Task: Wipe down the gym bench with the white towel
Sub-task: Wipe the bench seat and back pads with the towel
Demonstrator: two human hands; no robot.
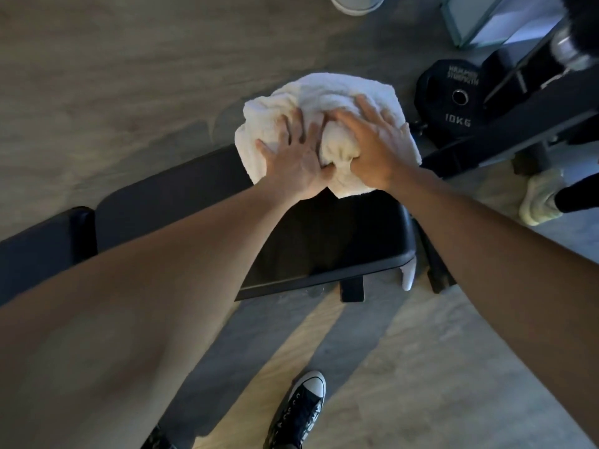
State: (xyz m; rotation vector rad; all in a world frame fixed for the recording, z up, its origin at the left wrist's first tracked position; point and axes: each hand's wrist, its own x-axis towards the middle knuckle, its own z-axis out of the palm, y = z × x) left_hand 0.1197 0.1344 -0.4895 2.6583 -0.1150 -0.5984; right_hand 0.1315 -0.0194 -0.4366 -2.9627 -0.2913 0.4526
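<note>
A crumpled white towel (327, 92) lies on the far end of the black padded gym bench (340, 241). Part of it hangs past the bench's far edge. My left hand (293, 158) presses flat on the towel's left half with its fingers spread. My right hand (372, 139) presses on the right half, and a bunched fold of towel sits between its thumb and palm. Both arms reach forward over the bench pad.
A black 10 kg weight plate (453, 102) and a dark rack frame (518, 115) stand right of the bench. Another person's light shoe (541, 196) is at the right edge. My black sneaker (298, 409) stands on the wood floor below.
</note>
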